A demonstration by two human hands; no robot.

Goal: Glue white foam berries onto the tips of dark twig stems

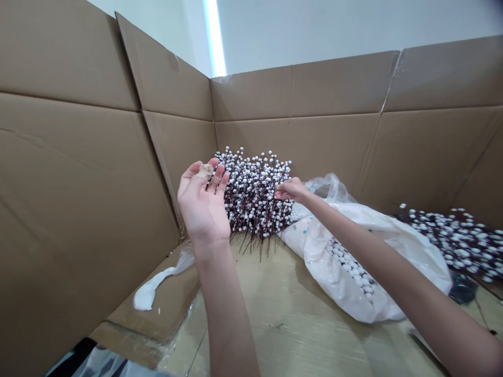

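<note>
My left hand [206, 209] is raised palm toward me, in front of the bunch's left edge. Its thumb and index finger pinch a rough beige lump [205, 172], while the other fingers curl loosely apart. A dense bunch of artificial berry stems [255, 193], white berries on dark red-brown twigs, leans in the cardboard corner. At the right side of this bunch, the fingertips of my right hand [290, 189] are pinched together on what looks like one of its stems. The exact contact is partly hidden by the fingers.
A white plastic bag [326, 288] of loose white berries [351, 267] lies under my right forearm. More berry stems [456, 238] lie at the far right. Cardboard walls [334, 141] rise behind and left. A white plastic strip [147, 293] lies on cardboard at left.
</note>
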